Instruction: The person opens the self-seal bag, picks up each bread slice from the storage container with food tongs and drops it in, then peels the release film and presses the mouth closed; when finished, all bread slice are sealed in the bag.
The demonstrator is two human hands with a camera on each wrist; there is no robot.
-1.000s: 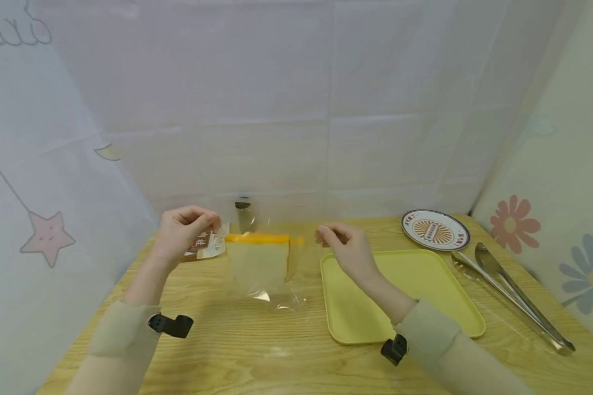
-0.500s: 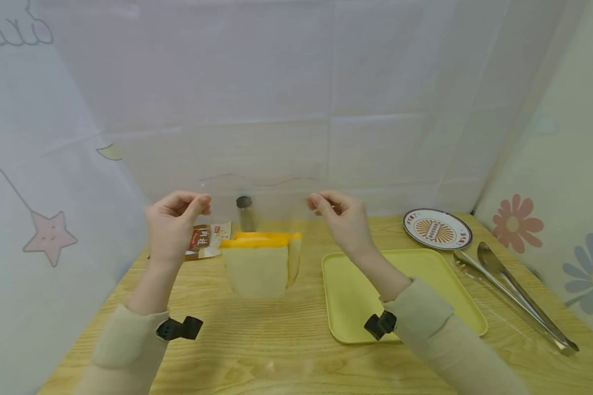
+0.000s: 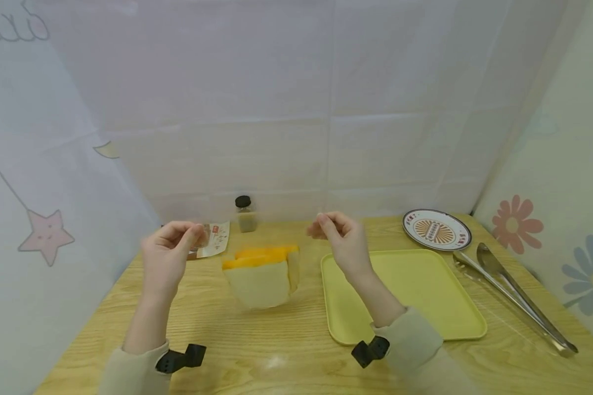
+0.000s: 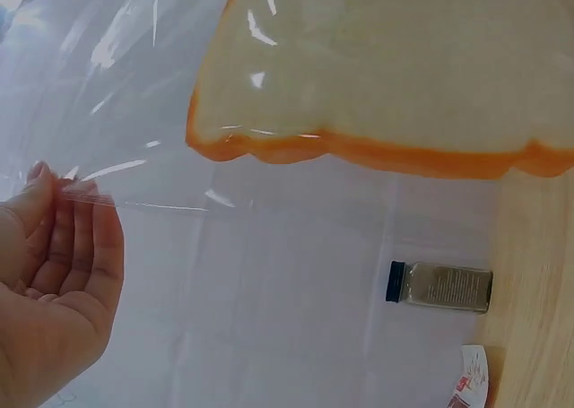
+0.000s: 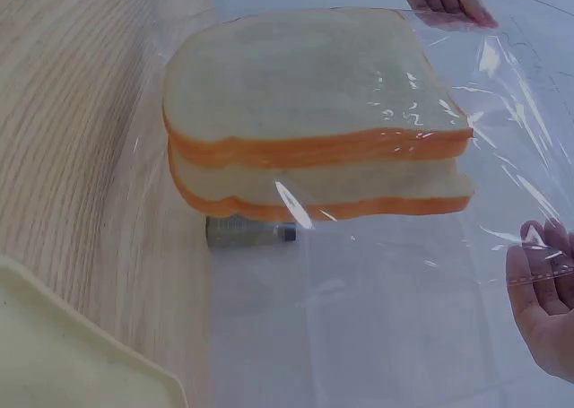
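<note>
Two slices of bread with orange crusts sit inside a clear plastic bag, which hangs between my hands. My left hand pinches one upper corner of the bag between thumb and fingers. The opposite corner is pinched by my right hand, at about the same height. In the right wrist view the slices lie one against the other, slightly offset. The left wrist view shows the film drawn taut from the fingertips past the crust. The bag's outline is barely visible in the head view.
A yellow tray lies right of the bread on the wooden table. Behind it is a round patterned plate, with metal tongs to the right. A black-capped jar and a printed packet stand at the back left.
Both hands went up with the bag, then came back down. The bread has sunk lower in the head view and tilted. More of the jar and less of the packet shows than half a second ago.
</note>
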